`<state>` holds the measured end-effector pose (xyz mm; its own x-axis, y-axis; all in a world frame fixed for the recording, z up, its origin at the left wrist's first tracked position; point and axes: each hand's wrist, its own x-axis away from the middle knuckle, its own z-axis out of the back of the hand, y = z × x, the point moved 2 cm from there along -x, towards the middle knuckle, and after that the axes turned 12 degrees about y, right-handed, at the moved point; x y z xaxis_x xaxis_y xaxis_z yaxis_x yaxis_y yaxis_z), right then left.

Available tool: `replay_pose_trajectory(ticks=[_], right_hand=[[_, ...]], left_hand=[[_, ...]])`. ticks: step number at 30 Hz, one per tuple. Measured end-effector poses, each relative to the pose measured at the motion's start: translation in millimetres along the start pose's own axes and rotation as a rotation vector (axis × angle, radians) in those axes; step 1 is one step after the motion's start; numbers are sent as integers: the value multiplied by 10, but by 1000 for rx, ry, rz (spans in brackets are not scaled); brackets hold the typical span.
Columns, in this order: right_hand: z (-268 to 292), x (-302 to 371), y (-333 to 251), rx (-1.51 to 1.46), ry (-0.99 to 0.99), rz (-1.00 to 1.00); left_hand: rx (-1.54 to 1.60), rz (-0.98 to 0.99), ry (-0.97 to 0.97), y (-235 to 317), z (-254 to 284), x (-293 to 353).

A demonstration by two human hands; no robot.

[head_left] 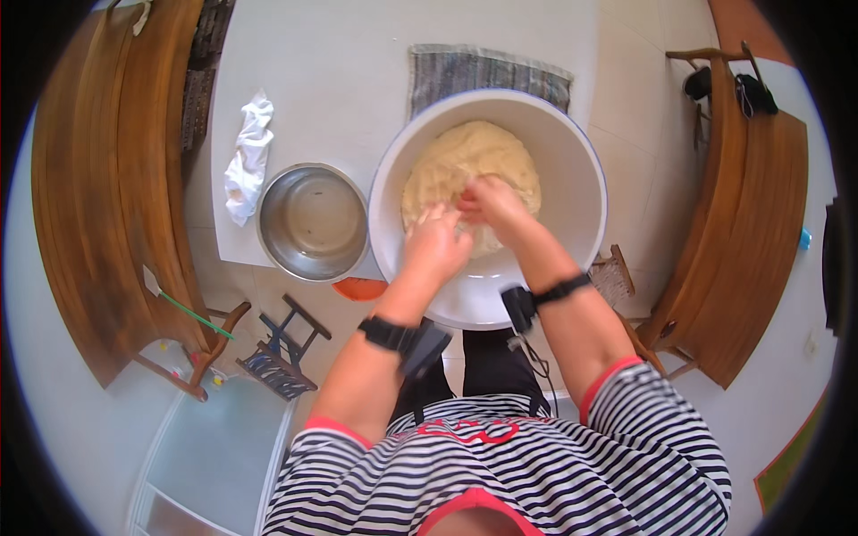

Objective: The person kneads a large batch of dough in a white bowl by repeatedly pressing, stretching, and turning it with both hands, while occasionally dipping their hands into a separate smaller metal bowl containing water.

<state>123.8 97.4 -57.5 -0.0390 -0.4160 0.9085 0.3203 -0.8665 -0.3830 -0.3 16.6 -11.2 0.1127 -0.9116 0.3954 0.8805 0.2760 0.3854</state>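
Note:
A large mound of pale yellow dough lies in a big white basin with a blue rim. My left hand rests on the near left part of the dough, its fingers stretched out and somewhat apart. Beside it, my right hand reaches in from the right with bent fingers drawn together against the dough. The fingertips of both hands come close to each other and are slightly blurred. Whatever the right fingers pinch is mostly hidden under them.
Left of the basin stands a metal bowl, with a crumpled white cloth beside it. A striped grey cloth lies behind the basin on the white table. Wooden benches flank both sides. A small folding stool and an orange container are lower left.

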Motion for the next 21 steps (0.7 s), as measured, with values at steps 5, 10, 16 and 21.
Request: replay_pose_trajectory(ticks=[5,10,16,21], right_hand=[[-92,610,179,792,576,1015],[-381,11,331,1124,584,1084],[-415,20,254,1123,545,1072],[-99,592,-18,857,552,1139]], left_hand=[[588,86,730,-672,441,378],[-90,408,667,-1690,-164,14],[-254,414,456,-1998,-456,10],[134,395,554,-1861,-49,192]])
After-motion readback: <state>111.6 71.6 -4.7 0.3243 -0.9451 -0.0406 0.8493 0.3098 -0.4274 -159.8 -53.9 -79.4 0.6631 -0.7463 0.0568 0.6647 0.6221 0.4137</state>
